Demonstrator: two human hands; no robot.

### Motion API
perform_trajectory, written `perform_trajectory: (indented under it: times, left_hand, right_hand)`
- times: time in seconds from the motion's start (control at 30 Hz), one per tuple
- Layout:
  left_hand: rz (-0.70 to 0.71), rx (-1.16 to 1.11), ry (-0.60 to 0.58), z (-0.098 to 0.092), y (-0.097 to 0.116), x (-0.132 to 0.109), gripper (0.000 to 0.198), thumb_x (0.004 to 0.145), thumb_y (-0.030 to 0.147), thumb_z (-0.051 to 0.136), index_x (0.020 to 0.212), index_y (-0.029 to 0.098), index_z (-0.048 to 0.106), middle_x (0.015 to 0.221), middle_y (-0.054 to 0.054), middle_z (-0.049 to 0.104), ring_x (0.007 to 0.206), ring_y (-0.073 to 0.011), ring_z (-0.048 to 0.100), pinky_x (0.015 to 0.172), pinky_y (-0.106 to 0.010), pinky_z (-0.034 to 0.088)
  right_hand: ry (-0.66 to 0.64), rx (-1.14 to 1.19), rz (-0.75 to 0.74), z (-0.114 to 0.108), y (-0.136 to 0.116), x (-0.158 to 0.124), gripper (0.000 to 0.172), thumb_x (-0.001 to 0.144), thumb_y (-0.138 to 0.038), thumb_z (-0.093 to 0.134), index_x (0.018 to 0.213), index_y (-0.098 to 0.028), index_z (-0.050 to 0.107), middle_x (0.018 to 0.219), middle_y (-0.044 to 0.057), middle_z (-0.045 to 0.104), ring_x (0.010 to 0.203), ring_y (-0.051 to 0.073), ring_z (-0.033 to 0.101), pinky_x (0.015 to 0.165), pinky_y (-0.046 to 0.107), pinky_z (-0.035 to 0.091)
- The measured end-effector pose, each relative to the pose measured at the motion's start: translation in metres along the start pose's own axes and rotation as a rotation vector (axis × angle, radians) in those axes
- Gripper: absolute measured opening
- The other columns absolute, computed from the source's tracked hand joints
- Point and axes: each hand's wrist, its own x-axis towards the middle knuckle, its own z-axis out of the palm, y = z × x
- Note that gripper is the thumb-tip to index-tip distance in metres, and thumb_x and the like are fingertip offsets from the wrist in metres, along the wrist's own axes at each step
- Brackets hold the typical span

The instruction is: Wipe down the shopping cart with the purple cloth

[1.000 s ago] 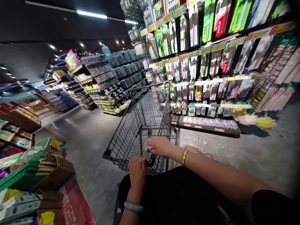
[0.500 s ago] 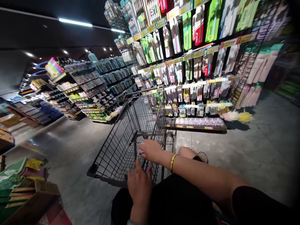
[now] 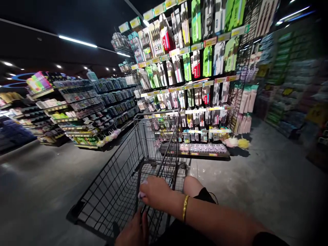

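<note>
My right hand [image 3: 156, 193], with a gold bangle [image 3: 185, 208] at its wrist, is closed above the side rail of a black wire shopping cart [image 3: 107, 177]. Something small and pale lilac [image 3: 141, 194] shows at its curled fingers; what it is I cannot make out. Below it, at the bottom edge of the view, my left hand [image 3: 134, 230] is partly cut off. Its thumb and forefinger point up, apart, close to the cart's rail. The wire basket of the cart stretches forward and left.
Ahead stands a rack [image 3: 189, 112] hung with packaged toothbrushes and other small goods. More stocked shelves [image 3: 84, 109] are at the left, and blurred shelves [image 3: 289, 85] at the right. A bent knee [image 3: 192, 186] shows beside the cart on the grey floor [image 3: 246, 191].
The view has tilted up and turned right, so cart and hands sit lower. The box of goods at lower left has left the view. My left hand's fingers look less spread; my right stays closed.
</note>
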Motion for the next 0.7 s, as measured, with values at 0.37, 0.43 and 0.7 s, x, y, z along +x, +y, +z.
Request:
perform_trajectory:
  times: [0.37,0.43,0.7]
  left_hand:
    - [-0.107,0.181,0.138,-0.008,0.007,0.001,0.037,0.1,0.043,0.044,0.084,0.026,0.072,0.062,-0.002,0.068,0.059,-0.0196,0.062,0.06,-0.031,0.037]
    - [-0.092,0.175,0.139,-0.008,-0.003,0.004,0.039,0.101,0.041,0.041,0.081,0.025,0.071,0.063,-0.002,0.068,0.061,-0.0186,0.062,0.061,-0.031,0.037]
    - [-0.028,0.152,0.157,-0.004,-0.025,0.017,0.042,0.101,0.036,0.042,0.067,0.023,0.063,0.058,-0.001,0.062,0.059,-0.0176,0.059,0.061,-0.031,0.034]
  right_hand:
    - [-0.003,0.034,0.141,-0.007,-0.002,-0.019,0.027,0.088,-0.036,0.058,0.111,-0.026,0.065,0.111,0.007,0.062,0.104,0.023,0.057,0.085,0.032,0.046]
    - [-0.016,0.059,0.065,0.0,-0.017,-0.016,0.029,0.087,-0.037,0.06,0.113,-0.026,0.064,0.111,0.007,0.063,0.105,0.023,0.057,0.085,0.032,0.046]
    - [0.001,0.036,0.184,-0.007,0.016,-0.007,0.027,0.085,-0.037,0.06,0.11,-0.028,0.067,0.107,0.006,0.064,0.098,0.023,0.06,0.08,0.032,0.046]
